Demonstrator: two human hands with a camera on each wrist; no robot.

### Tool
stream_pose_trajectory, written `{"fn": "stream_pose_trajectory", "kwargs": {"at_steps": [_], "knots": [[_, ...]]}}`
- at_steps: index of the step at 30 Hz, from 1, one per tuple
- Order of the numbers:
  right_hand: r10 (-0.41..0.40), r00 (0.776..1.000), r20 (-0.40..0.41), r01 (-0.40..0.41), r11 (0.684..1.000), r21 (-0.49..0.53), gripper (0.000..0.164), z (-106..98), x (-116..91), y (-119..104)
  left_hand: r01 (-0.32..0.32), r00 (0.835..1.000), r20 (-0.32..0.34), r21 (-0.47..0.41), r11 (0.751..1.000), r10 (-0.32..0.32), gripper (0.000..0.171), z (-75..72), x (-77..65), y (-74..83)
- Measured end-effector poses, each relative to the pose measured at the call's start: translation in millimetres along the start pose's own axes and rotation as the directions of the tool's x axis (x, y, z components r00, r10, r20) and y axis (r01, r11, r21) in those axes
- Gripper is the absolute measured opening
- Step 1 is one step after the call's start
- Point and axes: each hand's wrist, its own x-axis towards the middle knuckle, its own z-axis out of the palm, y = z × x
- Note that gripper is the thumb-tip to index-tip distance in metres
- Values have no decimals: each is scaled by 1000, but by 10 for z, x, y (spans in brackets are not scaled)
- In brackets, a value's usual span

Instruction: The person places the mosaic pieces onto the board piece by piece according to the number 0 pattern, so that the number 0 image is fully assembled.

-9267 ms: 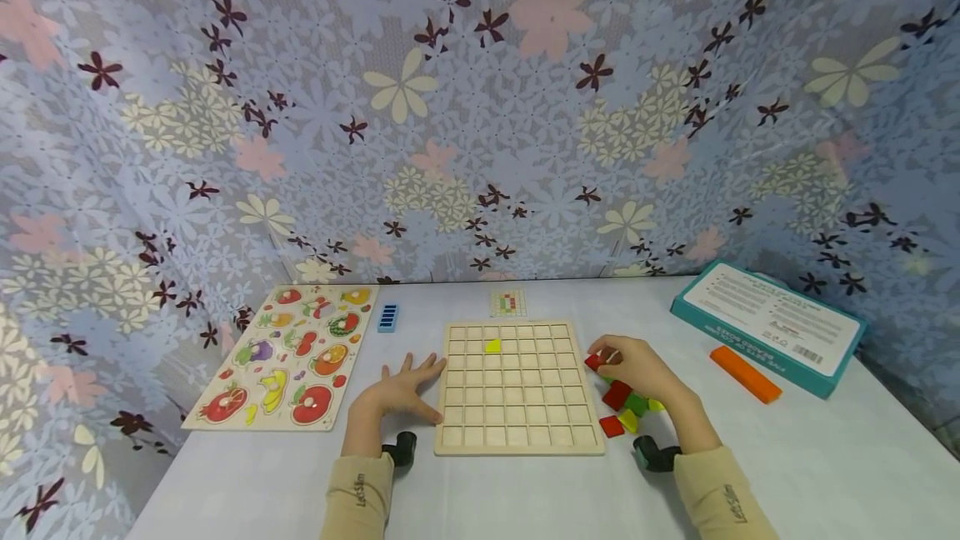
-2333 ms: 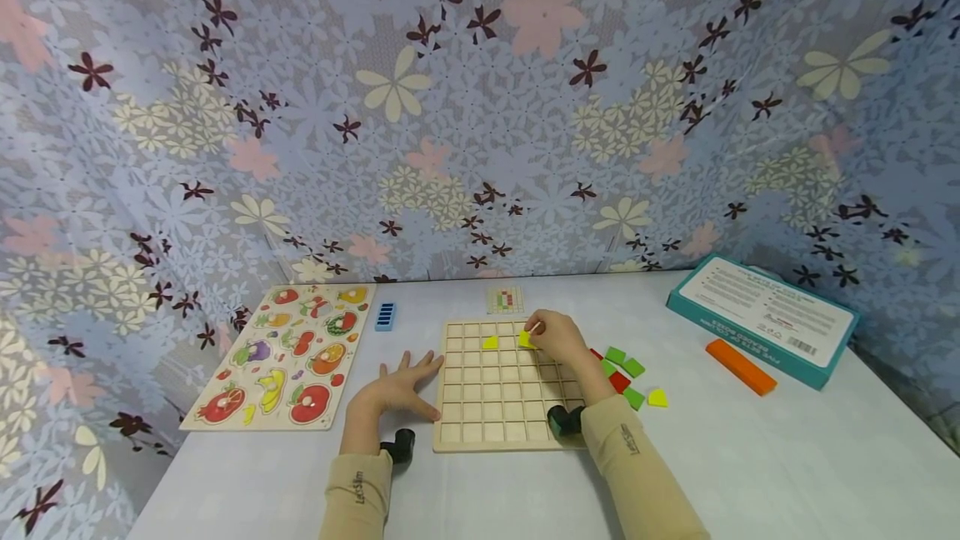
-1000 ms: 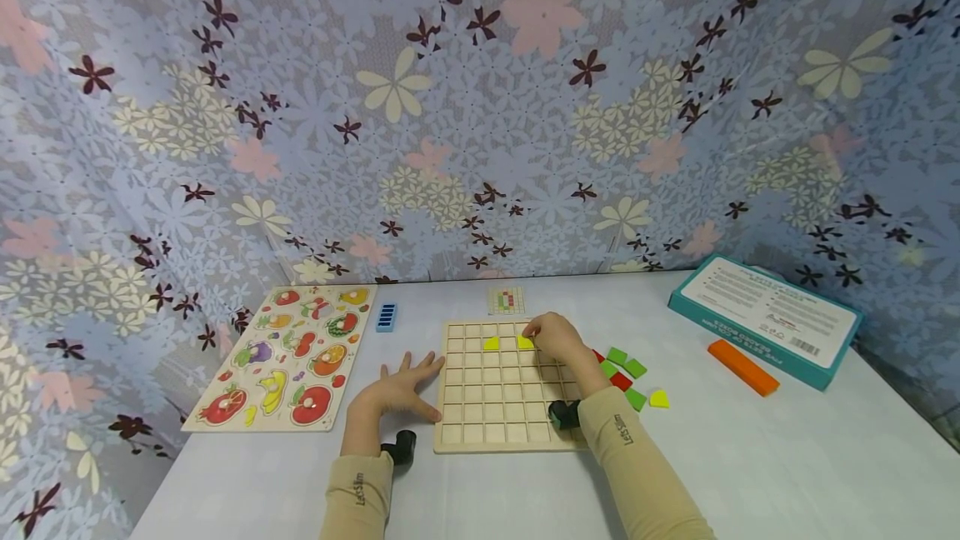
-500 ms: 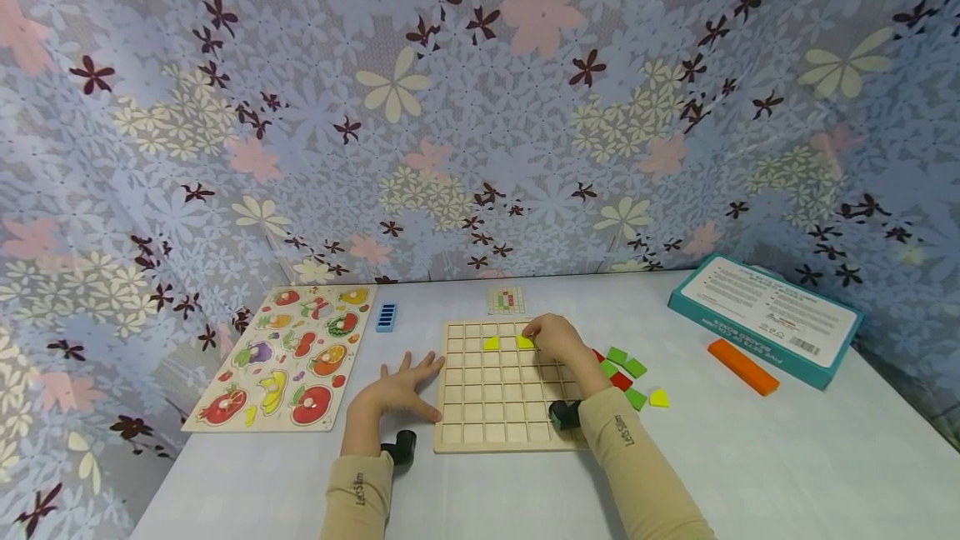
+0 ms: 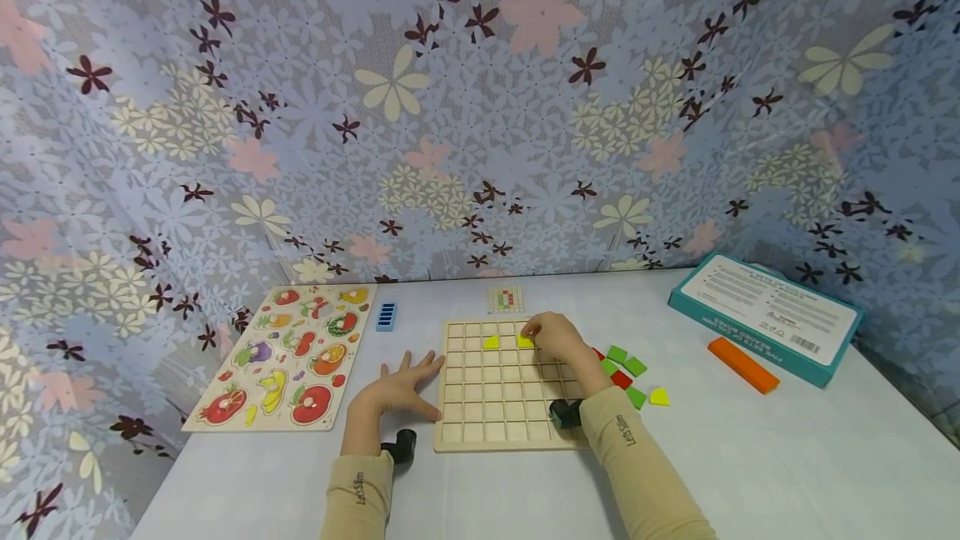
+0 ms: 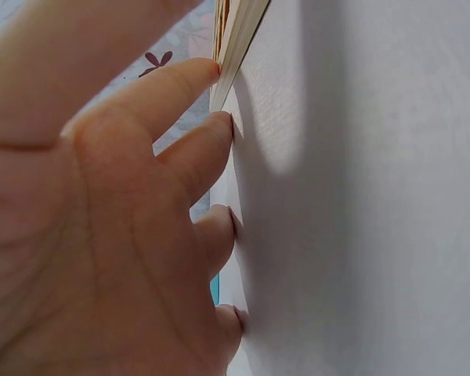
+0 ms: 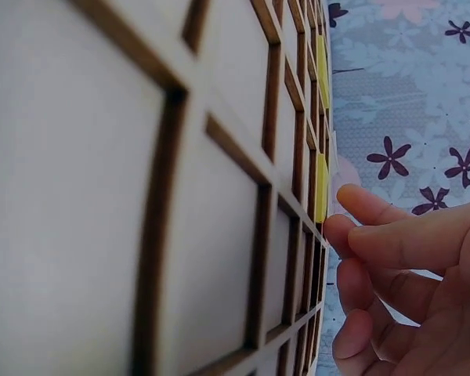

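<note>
A pale wooden grid board (image 5: 472,446) lies in the middle of the table, with one yellow tile (image 5: 491,343) in its upper rows. To the right of that tile, my right hand (image 5: 557,336) pinches the near edge of a second yellow tile (image 5: 526,342) at a grid cell. In the right wrist view this yellow tile (image 7: 321,188) sits at the curled fingertips. My left hand (image 5: 397,387) rests with spread fingers at the board's left edge. Its fingertips touch the table in the left wrist view.
Loose green tiles (image 5: 634,366), a red tile (image 5: 621,379) and a yellow tile (image 5: 659,397) lie right of the board. Around stand a fruit puzzle (image 5: 300,357), a pattern card (image 5: 506,300), a blue block (image 5: 386,317), an orange bar (image 5: 742,366) and a teal box (image 5: 765,315).
My right hand has moved from the loose tiles to the board's upper rows, bringing a yellow tile. It has held nearly still there for the last second. My left hand has not moved.
</note>
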Motion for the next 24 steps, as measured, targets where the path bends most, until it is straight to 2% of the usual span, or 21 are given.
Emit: {"fn": "stream_pose_trajectory", "kwargs": {"at_steps": [10, 24], "knots": [[-61, 997, -36, 61, 998, 2, 16, -52, -70, 20, -3, 1000, -1, -12, 1000, 3, 94, 0, -10, -1], [-36, 997, -65, 39, 998, 40, 21, -181, -235, 133, -5, 1000, 1, -9, 1000, 5, 94, -14, -18, 13]]}}
